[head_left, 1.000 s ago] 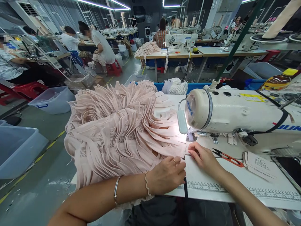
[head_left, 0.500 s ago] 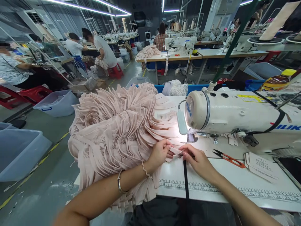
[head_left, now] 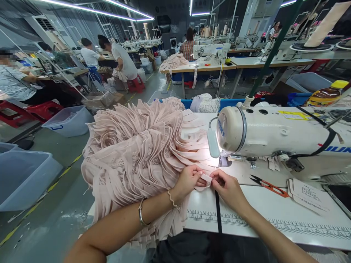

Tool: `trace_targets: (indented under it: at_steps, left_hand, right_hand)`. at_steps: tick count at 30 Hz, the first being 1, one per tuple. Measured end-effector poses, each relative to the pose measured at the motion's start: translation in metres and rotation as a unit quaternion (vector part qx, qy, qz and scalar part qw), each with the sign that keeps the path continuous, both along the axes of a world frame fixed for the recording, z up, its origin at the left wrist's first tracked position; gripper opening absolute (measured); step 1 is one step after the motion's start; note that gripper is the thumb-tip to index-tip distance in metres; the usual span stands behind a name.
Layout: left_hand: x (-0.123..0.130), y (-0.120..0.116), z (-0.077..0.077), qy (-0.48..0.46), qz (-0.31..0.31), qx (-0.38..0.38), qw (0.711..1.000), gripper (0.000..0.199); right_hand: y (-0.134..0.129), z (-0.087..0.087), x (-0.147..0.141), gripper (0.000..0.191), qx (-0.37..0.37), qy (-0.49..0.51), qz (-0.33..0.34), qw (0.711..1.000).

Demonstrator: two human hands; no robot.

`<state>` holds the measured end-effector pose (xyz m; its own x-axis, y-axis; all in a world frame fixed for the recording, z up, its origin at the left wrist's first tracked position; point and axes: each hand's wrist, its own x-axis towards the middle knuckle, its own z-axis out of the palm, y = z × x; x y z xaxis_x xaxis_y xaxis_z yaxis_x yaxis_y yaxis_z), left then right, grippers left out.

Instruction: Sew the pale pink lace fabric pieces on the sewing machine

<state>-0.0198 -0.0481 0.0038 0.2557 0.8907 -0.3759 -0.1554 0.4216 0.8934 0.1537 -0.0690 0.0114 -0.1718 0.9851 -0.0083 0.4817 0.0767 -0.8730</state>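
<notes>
Between my hands is a short loop of pale pink fabric strip [head_left: 206, 178]. My left hand [head_left: 189, 179] pinches its left part, with the wrist resting against the heap. My right hand [head_left: 225, 185] grips the strip's right end between thumb and fingertips. A large heap of pale pink lace-and-fabric pieces [head_left: 131, 157] lies to the left and partly under my left forearm. Just behind my hands stands the white sewing machine [head_left: 263, 128], its lamp [head_left: 212, 142] shining on the strips near the needle area.
Orange-handled thread snips [head_left: 270, 186] and a stack of fabric labels or cards [head_left: 307, 195] lie to the right. A printed ruler [head_left: 246, 221] runs along the table's front edge. Clear plastic bins [head_left: 27, 179] stand on the floor at left. Other people sit at machines farther back.
My fingers have shifted on the strip, and it now stands up as a small loop between them. My right hand has closed more tightly. The view has moved slightly.
</notes>
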Motion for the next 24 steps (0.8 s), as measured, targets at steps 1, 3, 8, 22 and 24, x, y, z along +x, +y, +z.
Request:
trace_targets:
  at_steps: [1,3,8,22,24]
  left_hand:
    - [0.0,0.0,0.0,0.001,-0.003,0.002,1.0,0.038]
    - [0.0,-0.001,0.0,0.023,-0.015,0.016,0.999,0.036]
    - [-0.008,-0.014,0.006,0.272,-0.147,0.368,0.877,0.025]
    - [0.012,0.025,0.017,0.617,-0.283,0.416,0.604,0.057]
    - [0.007,0.047,0.021,0.618,-0.285,0.351,0.643,0.061]
  right_hand:
    - [0.0,-0.001,0.0,0.017,0.0,0.0,0.004,1.0]
    - [0.001,-0.003,-0.001,0.018,0.0,-0.002,0.012,1.0]
    - [-0.008,0.008,0.015,0.026,0.011,-0.043,0.064,0.997]
    - [-0.004,0.027,0.086,0.027,0.011,-0.264,0.146,0.954]
    - [0.014,0.014,0.088,0.025,0.052,-0.272,0.104,0.955]
